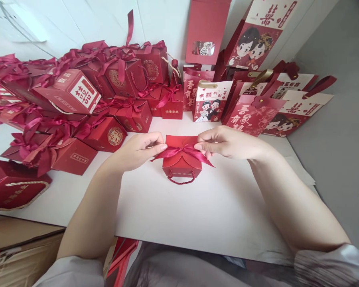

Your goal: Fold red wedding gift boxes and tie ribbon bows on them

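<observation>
A small red gift box (pixel 182 162) with a rope handle stands on the white table (pixel 197 215) in front of me. A dark pink ribbon (pixel 182 150) is tied in a bow across its folded top. My left hand (pixel 139 149) pinches the bow's left loop. My right hand (pixel 224 141) pinches the right loop. Both hands have their fingers closed on the ribbon, one on each side of the box.
Several finished red boxes with ribbon bows (pixel 77 103) are piled at the back left. Red and white paper gift bags (pixel 254 107) stand at the back right. A cardboard carton (pixel 20 247) sits below the table's near left edge.
</observation>
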`<state>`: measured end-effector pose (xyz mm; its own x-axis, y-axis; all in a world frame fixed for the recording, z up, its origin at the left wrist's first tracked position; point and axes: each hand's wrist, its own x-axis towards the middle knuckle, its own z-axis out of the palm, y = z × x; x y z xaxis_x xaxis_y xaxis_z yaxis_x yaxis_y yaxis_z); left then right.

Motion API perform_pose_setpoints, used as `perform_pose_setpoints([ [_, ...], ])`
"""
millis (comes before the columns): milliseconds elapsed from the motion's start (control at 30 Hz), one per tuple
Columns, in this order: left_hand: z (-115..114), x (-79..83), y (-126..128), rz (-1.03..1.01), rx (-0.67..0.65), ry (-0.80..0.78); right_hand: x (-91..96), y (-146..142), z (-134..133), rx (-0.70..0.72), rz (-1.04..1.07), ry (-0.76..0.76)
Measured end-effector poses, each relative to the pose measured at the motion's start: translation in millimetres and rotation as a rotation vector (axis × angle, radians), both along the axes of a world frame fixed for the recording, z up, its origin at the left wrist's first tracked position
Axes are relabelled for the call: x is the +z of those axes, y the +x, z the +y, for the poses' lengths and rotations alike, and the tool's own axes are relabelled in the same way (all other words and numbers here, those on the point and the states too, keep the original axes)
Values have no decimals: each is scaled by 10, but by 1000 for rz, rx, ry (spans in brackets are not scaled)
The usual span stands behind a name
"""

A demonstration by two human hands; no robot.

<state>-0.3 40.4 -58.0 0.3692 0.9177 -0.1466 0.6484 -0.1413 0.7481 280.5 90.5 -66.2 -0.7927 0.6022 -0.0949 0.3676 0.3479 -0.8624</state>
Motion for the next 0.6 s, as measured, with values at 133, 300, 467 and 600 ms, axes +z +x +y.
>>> perform_pose_setpoints([
  [133, 22, -42, 8, -11, -18, -29, -64, -11, 43, -5, -21, -88],
  [300, 85, -147, 36, -45, 43, -22, -137, 15, 107, -61, -46, -189],
  [467, 86, -234, 179, -195, 248, 178, -100, 60, 87, -185, -7, 15],
  [600, 18, -352, 373, -214, 215, 326, -54, 64, 35, -132, -14, 56],
])
